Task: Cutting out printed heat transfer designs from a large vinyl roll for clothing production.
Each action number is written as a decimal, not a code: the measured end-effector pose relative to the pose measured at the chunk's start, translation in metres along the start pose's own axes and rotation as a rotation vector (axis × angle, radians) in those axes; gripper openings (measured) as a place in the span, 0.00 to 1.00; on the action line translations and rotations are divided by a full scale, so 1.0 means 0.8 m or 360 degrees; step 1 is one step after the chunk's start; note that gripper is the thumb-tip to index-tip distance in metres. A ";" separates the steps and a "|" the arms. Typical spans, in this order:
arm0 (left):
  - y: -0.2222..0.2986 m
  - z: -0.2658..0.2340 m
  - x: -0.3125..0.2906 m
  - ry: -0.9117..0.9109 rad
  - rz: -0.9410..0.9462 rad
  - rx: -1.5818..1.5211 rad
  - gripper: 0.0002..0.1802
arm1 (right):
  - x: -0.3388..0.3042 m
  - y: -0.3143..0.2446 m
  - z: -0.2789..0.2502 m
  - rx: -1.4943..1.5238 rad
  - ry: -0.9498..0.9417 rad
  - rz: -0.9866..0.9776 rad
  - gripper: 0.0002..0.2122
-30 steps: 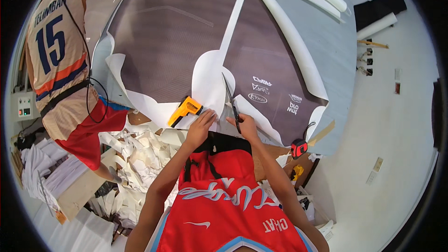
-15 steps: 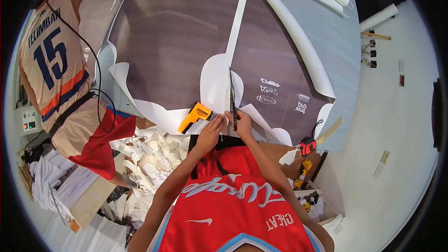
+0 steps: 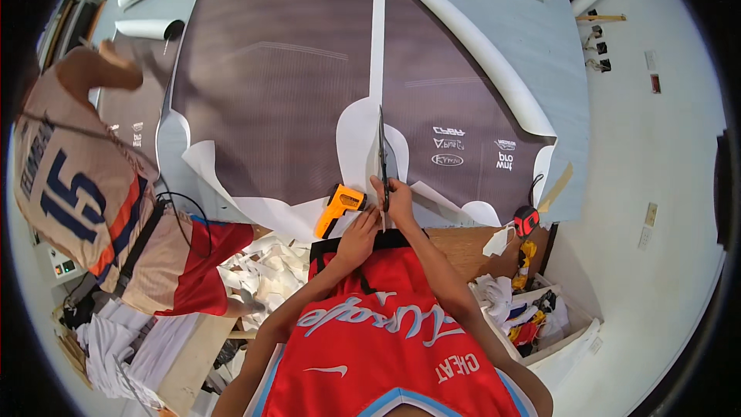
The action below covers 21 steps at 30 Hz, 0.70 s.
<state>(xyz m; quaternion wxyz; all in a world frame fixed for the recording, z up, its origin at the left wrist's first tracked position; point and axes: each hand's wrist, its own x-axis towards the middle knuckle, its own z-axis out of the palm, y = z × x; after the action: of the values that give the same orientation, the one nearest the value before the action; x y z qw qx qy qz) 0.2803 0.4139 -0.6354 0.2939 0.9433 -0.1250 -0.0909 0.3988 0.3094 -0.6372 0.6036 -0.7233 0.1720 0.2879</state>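
My right hand is closed on the handle of long scissors. Their blades point away from me along the white strip between two large dark printed sheets. Just below and to the left, my left hand presses flat on the white near edge of the sheet. An orange heat gun lies on the table right beside my left hand. My red jersey hides the table edge below the hands.
Another person in a beige jersey and red shorts leans over the table at the left. White paper scraps pile up below the table edge. A red tape measure sits at the right, and white rolls lie across the sheets.
My hands have drawn closer together at the sheet's near edge. The scissors now point straight up the white strip. The person at the left has leaned further over the table.
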 end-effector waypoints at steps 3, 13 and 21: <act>0.000 -0.002 0.001 0.0018 0.0005 -0.0021 0.22 | 0.004 -0.013 0.003 -0.0014 0.0032 -0.0008 0.24; 0.000 -0.007 0.002 0.0088 0.0011 -0.0003 0.17 | 0.039 -0.042 0.016 -0.0023 0.0066 0.0044 0.25; 0.001 -0.008 0.003 0.0089 0.0004 -0.0074 0.19 | 0.051 -0.049 0.022 0.0092 0.0061 -0.0043 0.23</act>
<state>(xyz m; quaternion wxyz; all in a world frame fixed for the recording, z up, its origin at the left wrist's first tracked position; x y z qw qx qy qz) 0.2844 0.4161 -0.6302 0.3191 0.9382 -0.1159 -0.0670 0.4499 0.3391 -0.6341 0.6247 -0.7131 0.1819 0.2608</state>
